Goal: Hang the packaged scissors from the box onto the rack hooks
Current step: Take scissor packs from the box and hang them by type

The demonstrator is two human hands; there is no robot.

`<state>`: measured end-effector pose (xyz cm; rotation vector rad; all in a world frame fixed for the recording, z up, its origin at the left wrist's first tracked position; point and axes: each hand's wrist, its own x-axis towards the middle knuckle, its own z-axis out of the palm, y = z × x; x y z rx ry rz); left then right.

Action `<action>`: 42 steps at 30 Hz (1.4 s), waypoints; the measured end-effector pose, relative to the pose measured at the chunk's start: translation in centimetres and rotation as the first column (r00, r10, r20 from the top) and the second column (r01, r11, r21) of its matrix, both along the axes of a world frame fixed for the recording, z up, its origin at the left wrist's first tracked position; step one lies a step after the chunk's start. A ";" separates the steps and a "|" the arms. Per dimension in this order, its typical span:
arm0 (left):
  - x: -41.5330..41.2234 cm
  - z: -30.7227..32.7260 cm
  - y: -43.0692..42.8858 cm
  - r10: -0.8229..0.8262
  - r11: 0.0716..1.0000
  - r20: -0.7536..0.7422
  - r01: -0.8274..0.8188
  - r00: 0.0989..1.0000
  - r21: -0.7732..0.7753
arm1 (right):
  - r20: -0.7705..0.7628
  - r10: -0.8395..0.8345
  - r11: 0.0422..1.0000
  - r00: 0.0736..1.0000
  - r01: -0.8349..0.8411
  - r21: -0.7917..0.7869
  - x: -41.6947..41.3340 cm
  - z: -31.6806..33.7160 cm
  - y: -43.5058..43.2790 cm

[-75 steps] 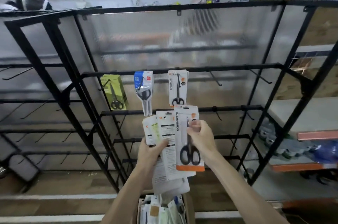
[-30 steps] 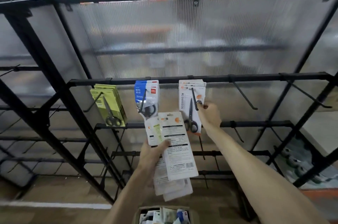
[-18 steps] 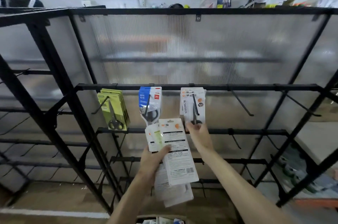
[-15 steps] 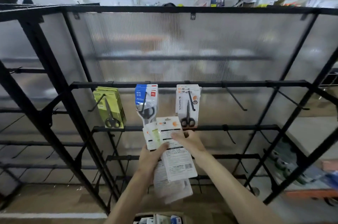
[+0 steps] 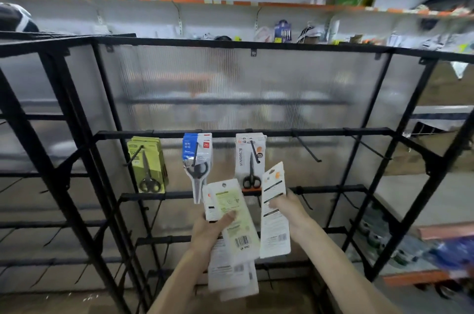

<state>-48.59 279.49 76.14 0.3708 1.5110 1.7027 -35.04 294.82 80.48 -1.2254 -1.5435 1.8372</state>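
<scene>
My left hand [image 5: 210, 232] grips a stack of scissors packs [image 5: 234, 231], backs toward me, a pale green card on top. My right hand [image 5: 286, 211] holds one white pack with orange marks [image 5: 274, 213], pulled off to the right of the stack and tilted. On the black rack [image 5: 246, 132] hang green scissors packs [image 5: 148, 164], blue-and-white packs [image 5: 197, 157] and white packs with black scissors [image 5: 250, 159], each on its own hook. An empty hook [image 5: 306, 148] sticks out to the right of them. The box is out of view.
Another empty hook [image 5: 369, 149] stands further right on the same bar. Lower bars carry more empty hooks. A ribbed translucent panel [image 5: 241, 87] backs the rack. A second black rack [image 5: 38, 159] adjoins on the left. Wall shelves with goods run behind.
My right hand hung a white pack on the third hook, came back to the stack and pulled one white pack away to the right. The left hand kept the stack.
</scene>
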 end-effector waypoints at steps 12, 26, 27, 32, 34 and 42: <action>0.3 1.4 0.1 -0.060 0.998 -0.093 0.061 0.994 0.002 | -0.053 0.181 0.982 0.982 -0.183 -0.040 -0.5 0.9 -3.0; -1.7 0.8 -1.2 0.011 1.000 0.005 -0.012 1.000 0.022 | -0.149 -0.049 0.915 0.988 0.105 0.390 0.3 2.6 -2.6; -1.7 0.7 -1.2 0.013 1.000 0.010 -0.013 1.000 0.023 | -0.139 -0.053 0.917 0.989 0.103 0.386 0.0 2.7 -2.5; -2.2 0.3 -1.2 0.024 1.000 -0.026 -0.024 0.999 0.004 | -0.102 -0.071 0.932 0.992 0.102 0.348 -1.0 2.2 -1.5; -2.5 -0.1 -1.3 0.029 0.999 -0.045 -0.030 0.999 -0.016 | -0.104 -0.078 0.936 0.991 0.109 0.336 -1.2 2.1 -1.5; -3.7 -0.9 -1.9 0.038 0.998 -0.016 -0.039 0.999 -0.045 | -0.072 -0.130 0.929 0.989 0.147 0.340 -1.8 0.7 -0.6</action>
